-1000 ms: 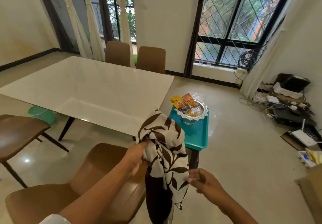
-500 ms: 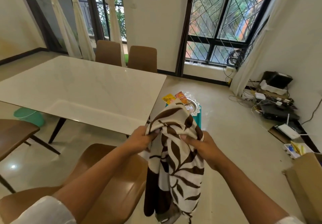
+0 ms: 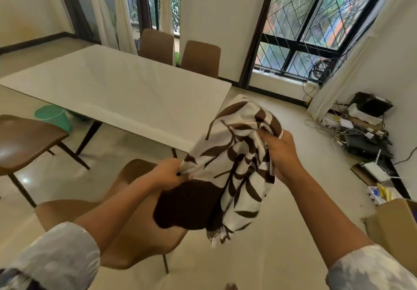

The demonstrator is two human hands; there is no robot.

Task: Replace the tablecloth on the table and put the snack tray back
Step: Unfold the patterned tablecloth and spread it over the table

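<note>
We count one white table, four brown chairs and one leaf-print tablecloth, bunched in the air off the table's near corner. Our left hand pinches its edge and our right hand grips its folds. Since half a second ago we have drawn them apart.

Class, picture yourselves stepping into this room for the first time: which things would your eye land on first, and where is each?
The bunched white cloth with a brown leaf print stands out first, in the centre foreground. The left hand grips its lower edge and the right hand grips it higher up. Behind it stretches the glossy white rectangular table, and a tangle of cables and devices lies on the floor by the right wall.
</note>
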